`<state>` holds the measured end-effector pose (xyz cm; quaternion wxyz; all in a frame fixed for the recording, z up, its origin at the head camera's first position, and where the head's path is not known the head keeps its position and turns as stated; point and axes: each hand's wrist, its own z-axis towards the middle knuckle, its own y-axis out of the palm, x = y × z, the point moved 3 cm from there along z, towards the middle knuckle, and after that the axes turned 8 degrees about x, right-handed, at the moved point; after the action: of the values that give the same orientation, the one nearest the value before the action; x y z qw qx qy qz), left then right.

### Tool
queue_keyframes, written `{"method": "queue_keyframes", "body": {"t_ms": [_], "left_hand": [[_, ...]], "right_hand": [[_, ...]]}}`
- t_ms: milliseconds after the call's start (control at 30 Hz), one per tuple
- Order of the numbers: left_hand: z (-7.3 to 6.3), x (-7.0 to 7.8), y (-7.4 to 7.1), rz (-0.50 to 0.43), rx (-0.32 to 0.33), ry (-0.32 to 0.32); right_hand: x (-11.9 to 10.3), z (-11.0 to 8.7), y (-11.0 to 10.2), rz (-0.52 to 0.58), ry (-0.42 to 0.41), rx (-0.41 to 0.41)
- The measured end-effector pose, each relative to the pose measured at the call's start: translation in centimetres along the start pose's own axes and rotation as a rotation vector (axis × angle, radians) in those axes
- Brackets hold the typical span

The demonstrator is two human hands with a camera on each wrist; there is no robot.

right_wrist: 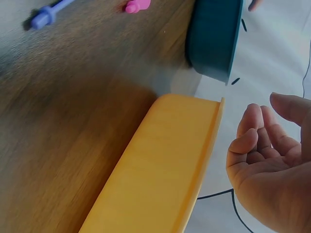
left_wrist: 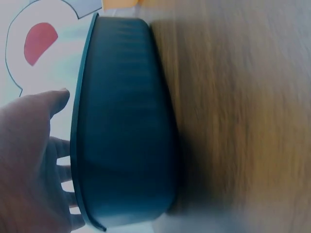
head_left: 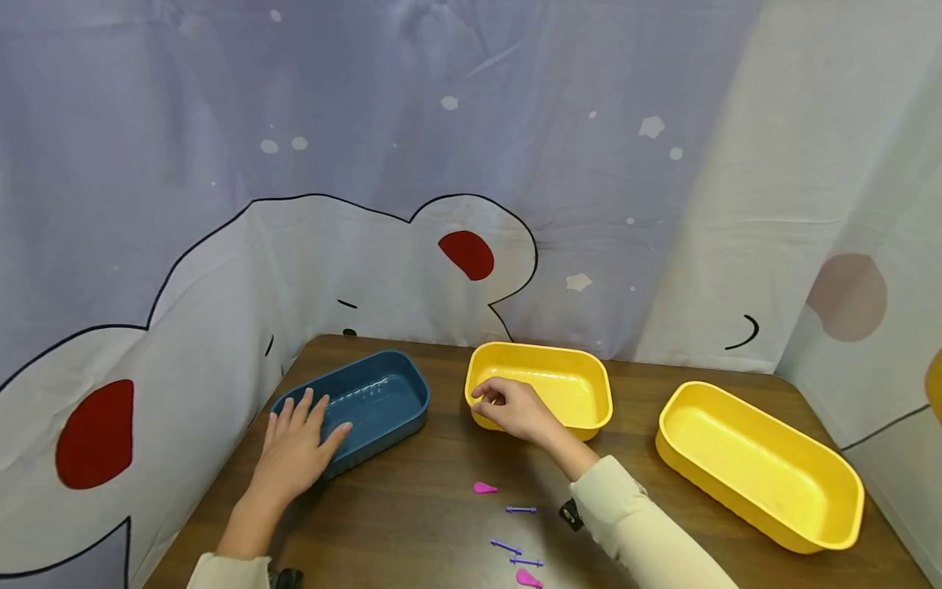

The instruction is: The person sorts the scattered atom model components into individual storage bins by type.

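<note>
My left hand (head_left: 296,446) is spread with straight fingers over the near-left end of a dark blue bin (head_left: 383,393). In the left wrist view, its fingers lie along the rim of the blue bin (left_wrist: 126,121). Over the left part of a yellow bin (head_left: 567,384), my right hand (head_left: 518,407) hovers with fingers loosely bent. The right wrist view shows that hand (right_wrist: 272,160) above the rim, thumb apart from the fingers and nothing between them. Nearest to it on the table lies a small pink drop-shaped piece (head_left: 484,488).
Several small purple rods with knobbed ends, such as one rod (head_left: 521,510), lie on the wooden table (head_left: 397,523), plus another pink piece (head_left: 528,578) at the front. A longer yellow bin (head_left: 765,466) stands at the right. A printed curtain (head_left: 589,204) hangs behind.
</note>
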<state>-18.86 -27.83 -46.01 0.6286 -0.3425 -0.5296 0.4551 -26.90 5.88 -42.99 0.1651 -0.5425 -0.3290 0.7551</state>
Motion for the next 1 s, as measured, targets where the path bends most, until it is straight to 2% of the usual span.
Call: {"method": "queue_keyframes", "body": {"t_ms": [400, 1000], "left_hand": [[0.8, 3.4, 0.9, -0.012, 0.025, 0.050], [1.7, 6.7, 2.1, -0.038, 0.042, 0.111]], "right_hand": [[0.8, -1.7, -1.8, 0.013, -0.020, 0.005], [1.8, -4.2, -3.7, 0.054, -0.079, 0.024]]}}
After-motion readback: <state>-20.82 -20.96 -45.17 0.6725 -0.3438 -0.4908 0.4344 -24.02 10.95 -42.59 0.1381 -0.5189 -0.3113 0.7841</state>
